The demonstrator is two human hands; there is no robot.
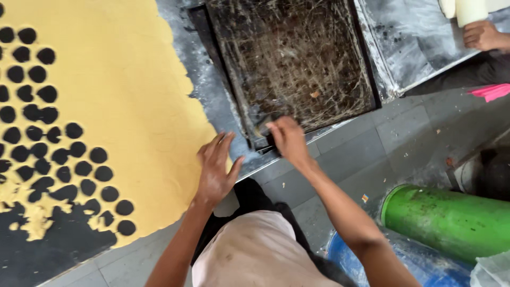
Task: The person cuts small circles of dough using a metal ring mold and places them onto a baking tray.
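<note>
My left hand (215, 170) lay spread on the dough sheet (106, 79) for balance, while my right fingers (276, 130) pinched the dark tray's (292, 58) near corner.

Table (212, 90): dark, flour-dusted top. Carries one yellow dough sheet (117, 79) with round cut-outs. Also one blackened baking tray (292, 58) beside it.

No packages, labels, signs or screens visible, seemingly
</note>
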